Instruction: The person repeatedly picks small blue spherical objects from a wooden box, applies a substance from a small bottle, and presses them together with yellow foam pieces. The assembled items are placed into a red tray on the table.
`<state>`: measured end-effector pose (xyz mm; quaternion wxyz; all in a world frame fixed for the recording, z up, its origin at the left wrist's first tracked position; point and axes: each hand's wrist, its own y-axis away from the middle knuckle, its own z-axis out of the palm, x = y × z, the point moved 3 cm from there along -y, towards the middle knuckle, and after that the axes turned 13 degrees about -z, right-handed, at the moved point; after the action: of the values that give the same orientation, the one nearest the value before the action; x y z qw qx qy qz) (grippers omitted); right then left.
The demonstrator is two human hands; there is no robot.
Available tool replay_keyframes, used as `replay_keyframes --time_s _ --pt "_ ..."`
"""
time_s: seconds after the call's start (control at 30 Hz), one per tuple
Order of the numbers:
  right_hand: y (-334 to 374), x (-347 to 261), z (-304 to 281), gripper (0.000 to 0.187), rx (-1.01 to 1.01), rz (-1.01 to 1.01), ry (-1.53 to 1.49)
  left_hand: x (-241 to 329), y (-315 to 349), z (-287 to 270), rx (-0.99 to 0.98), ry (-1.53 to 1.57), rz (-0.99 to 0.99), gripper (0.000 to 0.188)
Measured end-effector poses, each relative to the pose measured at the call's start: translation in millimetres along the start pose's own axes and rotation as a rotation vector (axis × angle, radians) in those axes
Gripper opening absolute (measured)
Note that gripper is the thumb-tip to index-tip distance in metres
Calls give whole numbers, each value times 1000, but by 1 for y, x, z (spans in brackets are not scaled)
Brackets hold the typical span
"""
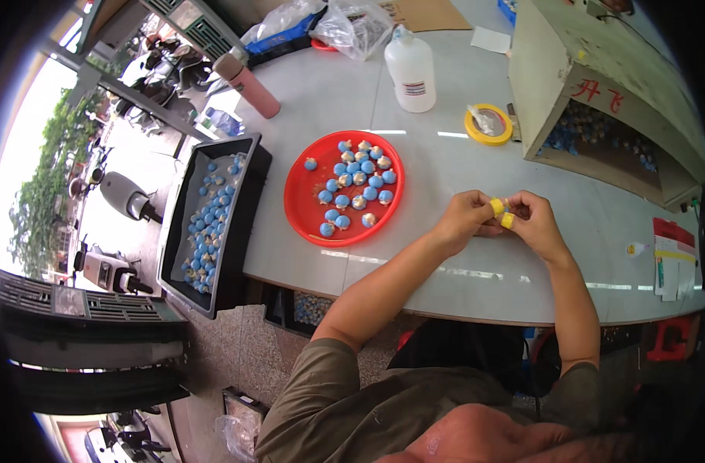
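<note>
Over the white table my left hand [470, 219] and my right hand [539, 225] meet fingertip to fingertip. Both are closed in a pinch, with yellow tape wrapped round the digits. A trace of blue shows between the fingertips, too small and covered to name. To the left of my hands lies a round red tray [300, 202] holding several small blue-and-cream balls [359, 178]. Farther left, a black bin [248, 204] holds many more such balls in a heap.
A white plastic bottle [411, 76] and a pink flask [252, 89] stand at the back. A yellow tape roll [471, 131] lies near a box-shaped housing [549, 85] with blue pieces inside. At the right are papers [676, 266] and a small dropper bottle [636, 248].
</note>
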<state>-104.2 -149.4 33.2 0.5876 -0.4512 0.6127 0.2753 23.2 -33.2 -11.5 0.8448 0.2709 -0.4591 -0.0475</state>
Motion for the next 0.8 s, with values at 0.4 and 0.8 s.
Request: replay_keyframes --time_s 0.4,0.8 --pt "9 45 15 19 224 89 -143 -4 1 17 124 74 184 24" --pt "13 37 23 20 255 58 -38 -12 -4 21 148 128 256 23"
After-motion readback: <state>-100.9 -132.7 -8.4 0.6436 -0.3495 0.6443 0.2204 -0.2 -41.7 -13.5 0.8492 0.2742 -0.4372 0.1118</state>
